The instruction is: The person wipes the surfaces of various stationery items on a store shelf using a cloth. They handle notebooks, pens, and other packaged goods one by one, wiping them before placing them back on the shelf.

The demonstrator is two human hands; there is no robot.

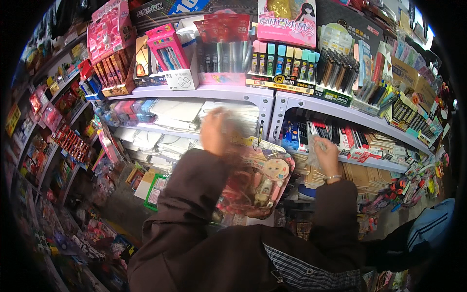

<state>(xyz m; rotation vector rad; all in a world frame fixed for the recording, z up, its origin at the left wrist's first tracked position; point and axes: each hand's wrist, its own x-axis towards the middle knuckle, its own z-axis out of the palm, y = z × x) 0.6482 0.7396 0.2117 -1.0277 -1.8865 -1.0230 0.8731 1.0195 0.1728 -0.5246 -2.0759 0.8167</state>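
Observation:
My left hand (212, 133) is raised before stacks of white paper pads (178, 111) on the middle shelf. Motion blurs it, and a hazy patch by its fingers hides whether it holds anything. Further right, my right hand (326, 153) has its fingers curled around a piece of clear plastic film (313, 152). Behind that hand are boxes of pens (341, 135) on the lower right shelf. Between my forearms hangs a packaged toy set (273, 182) with a printed doll face, partly covered by my left sleeve.
Mechanical pencil lead tubes (281, 62) and black pens (337, 69) line the upper shelf (219, 91). A metal upright (271, 115) divides the bays. A green-framed tray (156, 191) sits low left. Hanging packets (73, 142) fill the left racks. Someone's blue striped sleeve (430, 222) shows right.

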